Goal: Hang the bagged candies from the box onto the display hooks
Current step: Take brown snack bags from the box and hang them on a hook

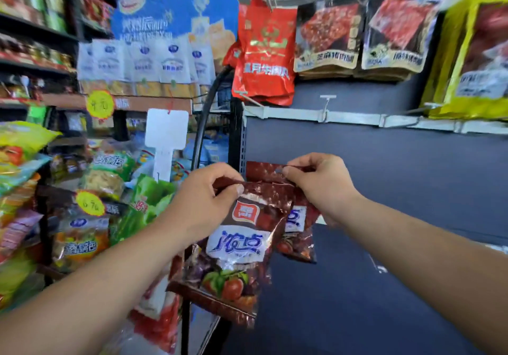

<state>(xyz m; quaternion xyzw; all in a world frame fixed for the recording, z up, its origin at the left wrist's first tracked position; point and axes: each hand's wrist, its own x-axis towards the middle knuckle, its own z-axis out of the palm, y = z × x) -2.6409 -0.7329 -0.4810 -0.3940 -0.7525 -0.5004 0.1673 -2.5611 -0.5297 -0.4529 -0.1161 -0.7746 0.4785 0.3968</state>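
— Nearest, the left hand [209, 192] pinches the front candy bag [233, 247] by its top seal?
— Yes. The right hand [319, 184] pinches the rear bag [298, 233] beside its hang hole [278, 172], low before the blue panel [412, 176]. Best to lift that hole squarely onto the bare hook [326, 107] above, one bag at a time.

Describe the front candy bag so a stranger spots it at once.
Before the dark blue back panel are two dark red bags. The front candy bag hangs from the left hand, white label and fruit picture fully showing, overlapping the right hand's rear candy bag.
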